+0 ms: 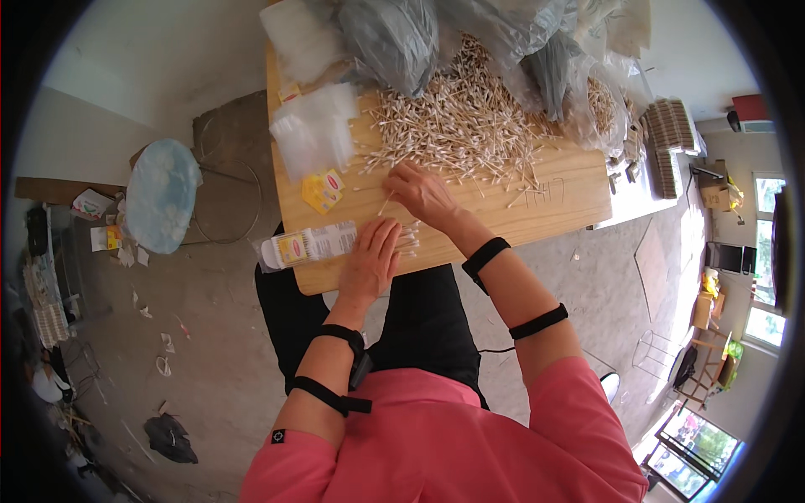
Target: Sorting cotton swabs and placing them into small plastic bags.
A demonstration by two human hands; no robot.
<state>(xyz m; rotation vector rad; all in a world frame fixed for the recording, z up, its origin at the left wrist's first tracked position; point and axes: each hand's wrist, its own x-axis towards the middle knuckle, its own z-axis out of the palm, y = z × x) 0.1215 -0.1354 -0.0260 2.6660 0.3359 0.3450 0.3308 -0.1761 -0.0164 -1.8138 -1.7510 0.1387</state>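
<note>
Cotton swab pile (478, 126) on a counter (583, 180).
The left hand (375, 256) lies over the swab pack (331, 239) at the near edge, fingers bent close together; the right hand (423, 194) curls its fingers near the pile (I can't tell if either grips). A light touch should keep the pack neat.

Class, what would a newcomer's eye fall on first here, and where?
Most likely the big heap of cotton swabs, spread over the far part of the wooden table. The pink shirt at the bottom and the pale blue stool at the left would likely come next.
</note>
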